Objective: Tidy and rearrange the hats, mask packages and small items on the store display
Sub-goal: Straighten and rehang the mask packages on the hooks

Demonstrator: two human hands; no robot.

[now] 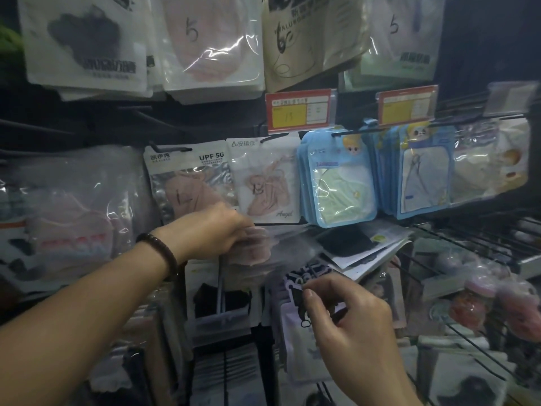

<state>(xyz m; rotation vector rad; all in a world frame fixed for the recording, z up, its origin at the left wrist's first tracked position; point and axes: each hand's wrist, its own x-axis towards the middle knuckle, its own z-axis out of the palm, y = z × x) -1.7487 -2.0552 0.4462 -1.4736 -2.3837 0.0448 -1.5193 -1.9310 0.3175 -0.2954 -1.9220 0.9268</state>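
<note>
My left hand, a dark bead bracelet on its wrist, grips a clear packet with a pink mask at the middle of the display. My right hand is lower and to the right; its thumb and fingers pinch the top of a lilac packet with a black printed header that hangs in front of other packets. Behind the hands hang a UPF 50 mask packet, a white packet with a pink mask and blue cartoon packets.
Large mask packets fill the top row. Two red and yellow price tags sit on hook ends. Bare black wire hooks stick out at the right. Flat packets with a black mask lie on a stack. Pink items in clear wrap hang low right.
</note>
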